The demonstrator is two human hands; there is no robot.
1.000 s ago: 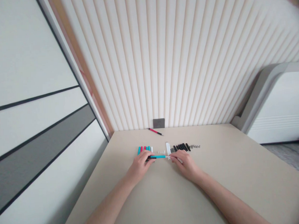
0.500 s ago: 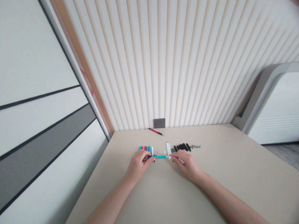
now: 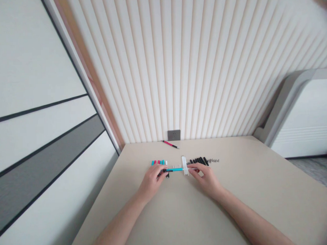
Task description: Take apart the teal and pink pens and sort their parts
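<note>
Right hand (image 3: 205, 178) is shifting its pinch along the teal pen (image 3: 176, 169) to the white end, left hand (image 3: 152, 182) clamping the dark end, pen crossing the white rack (image 3: 184, 165).

item: cyan pen (image 3: 174, 169) | ends: black at left, thin white at right | pose: level, running left-right | place: gripped by left hand (image 3: 152, 182), crossing white plastic strip (image 3: 184, 165), right hand (image 3: 205, 180) at white end

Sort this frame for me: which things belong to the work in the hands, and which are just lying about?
Likely part of the work:
left hand
right hand
teal pen barrel, in the left hand
white slotted strip
teal and pink pieces
small white parts
black tubes
small springs

Just lying about:
red pen
wall socket
</note>
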